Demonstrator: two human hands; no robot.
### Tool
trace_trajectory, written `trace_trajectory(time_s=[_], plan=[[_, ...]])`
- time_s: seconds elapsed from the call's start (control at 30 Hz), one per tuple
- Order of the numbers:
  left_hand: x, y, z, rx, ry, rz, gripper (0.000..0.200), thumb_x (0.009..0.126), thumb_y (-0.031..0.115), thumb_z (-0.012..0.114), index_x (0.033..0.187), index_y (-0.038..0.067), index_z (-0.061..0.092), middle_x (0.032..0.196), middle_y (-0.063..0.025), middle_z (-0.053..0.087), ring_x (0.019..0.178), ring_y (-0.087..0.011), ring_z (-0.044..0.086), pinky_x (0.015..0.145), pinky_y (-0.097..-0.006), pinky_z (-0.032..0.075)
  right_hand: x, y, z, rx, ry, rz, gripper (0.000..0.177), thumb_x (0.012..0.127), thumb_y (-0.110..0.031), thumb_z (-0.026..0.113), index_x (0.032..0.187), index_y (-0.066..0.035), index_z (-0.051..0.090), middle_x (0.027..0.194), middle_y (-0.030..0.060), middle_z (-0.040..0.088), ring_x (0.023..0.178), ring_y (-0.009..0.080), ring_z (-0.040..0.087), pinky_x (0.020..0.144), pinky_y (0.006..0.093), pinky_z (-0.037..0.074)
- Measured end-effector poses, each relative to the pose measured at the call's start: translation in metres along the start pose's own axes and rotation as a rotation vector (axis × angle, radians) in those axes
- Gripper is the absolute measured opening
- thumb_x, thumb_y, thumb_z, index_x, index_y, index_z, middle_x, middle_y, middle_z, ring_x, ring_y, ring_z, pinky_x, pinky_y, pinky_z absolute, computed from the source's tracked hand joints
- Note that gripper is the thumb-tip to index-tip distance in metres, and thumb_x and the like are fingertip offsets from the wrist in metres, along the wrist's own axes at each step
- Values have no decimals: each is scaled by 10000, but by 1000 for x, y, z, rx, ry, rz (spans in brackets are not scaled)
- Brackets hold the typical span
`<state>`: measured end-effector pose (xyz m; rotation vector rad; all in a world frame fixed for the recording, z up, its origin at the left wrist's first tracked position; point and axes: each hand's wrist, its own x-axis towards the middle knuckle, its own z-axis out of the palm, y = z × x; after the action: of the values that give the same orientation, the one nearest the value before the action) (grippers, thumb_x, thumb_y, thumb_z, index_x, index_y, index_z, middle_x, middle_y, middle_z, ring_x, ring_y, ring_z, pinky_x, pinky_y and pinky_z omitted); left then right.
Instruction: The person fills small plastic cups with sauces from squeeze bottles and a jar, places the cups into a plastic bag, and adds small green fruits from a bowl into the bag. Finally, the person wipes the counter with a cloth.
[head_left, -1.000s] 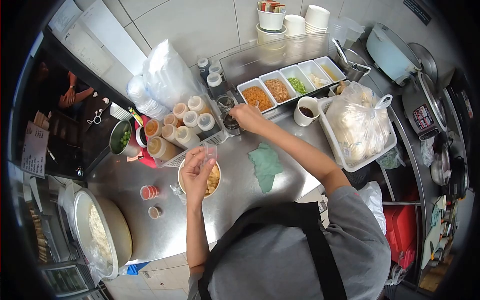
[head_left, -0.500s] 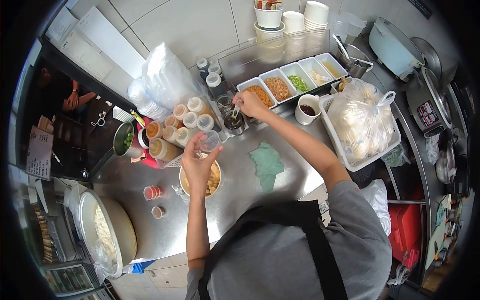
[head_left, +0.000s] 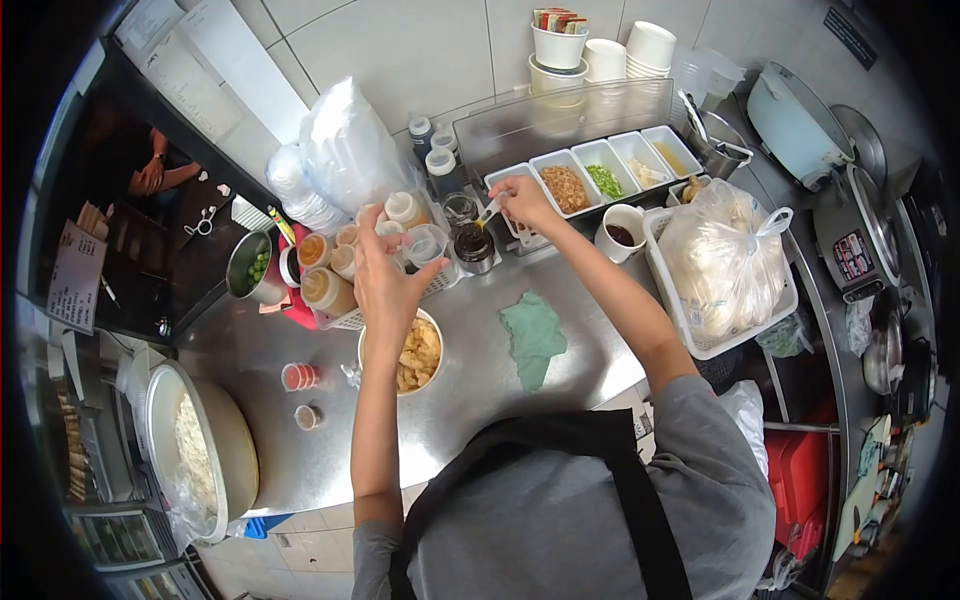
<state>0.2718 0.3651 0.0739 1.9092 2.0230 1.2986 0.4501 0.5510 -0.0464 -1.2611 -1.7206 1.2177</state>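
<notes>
My left hand (head_left: 388,287) holds a small clear plastic cup (head_left: 426,243) between thumb and fingers, above the squeeze bottles. Below it a white bowl (head_left: 440,352) of pale yellow chunks (head_left: 419,355) stands on the steel counter. My right hand (head_left: 524,202) pinches the handle of a small spoon (head_left: 487,214), whose lower end is at the mouth of a jar of dark sauce (head_left: 474,247). Another glass jar (head_left: 460,208) stands just behind that one. The cup's contents, if any, cannot be made out.
Topping trays (head_left: 563,187) line the back. A cup of dark liquid (head_left: 620,232) and a basket with a bag (head_left: 716,262) stand right. A green cloth (head_left: 534,338) lies mid-counter. Small red cups (head_left: 299,377) and a large tub (head_left: 213,453) are left. A person's arm (head_left: 158,165) shows far left.
My left hand with the clear cup has moved up, closer to the sauce jar. My right hand has lifted the spoon slightly. The camera view has shifted a little.
</notes>
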Motion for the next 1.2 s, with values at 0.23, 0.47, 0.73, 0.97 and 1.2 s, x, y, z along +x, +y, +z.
trace_trajectory(time_s=[0.23,0.47,0.73,0.97,1.2], plan=[[9,-1,2,123,-7,88,975,523,134,849,1324,18,306,842,-65,641,995,-291,521,858,-391,403,-7,2,-5,202,-67,105,142,821,19,528,934,16,615,685,18,567,570,67,504,489,208,412],[16,-4,17,180,-58,44,1030,491,148,859,1331,12,279,859,-59,633,972,-299,515,835,-412,378,-4,-64,-29,296,-119,-79,159,812,18,532,937,15,632,701,41,608,588,85,551,501,230,445],[21,4,35,21,117,12,1054,503,190,867,1324,-46,249,830,-96,638,1045,-318,510,920,-410,372,-61,-138,-16,-227,163,-1070,171,797,25,571,965,17,600,819,123,615,669,247,570,596,326,469],[13,-2,41,-32,198,51,1059,515,169,864,1346,-5,230,884,-68,648,965,-308,518,849,-403,376,-82,-146,-23,-425,68,-1248,254,647,24,606,897,-14,582,799,79,574,765,243,567,676,343,488],[3,-4,45,60,165,54,1071,504,152,861,1356,15,226,886,-37,642,949,-286,501,838,-403,363,-85,-131,-19,-431,46,-1197,225,690,37,586,906,-27,595,807,80,579,766,241,568,673,343,488]])
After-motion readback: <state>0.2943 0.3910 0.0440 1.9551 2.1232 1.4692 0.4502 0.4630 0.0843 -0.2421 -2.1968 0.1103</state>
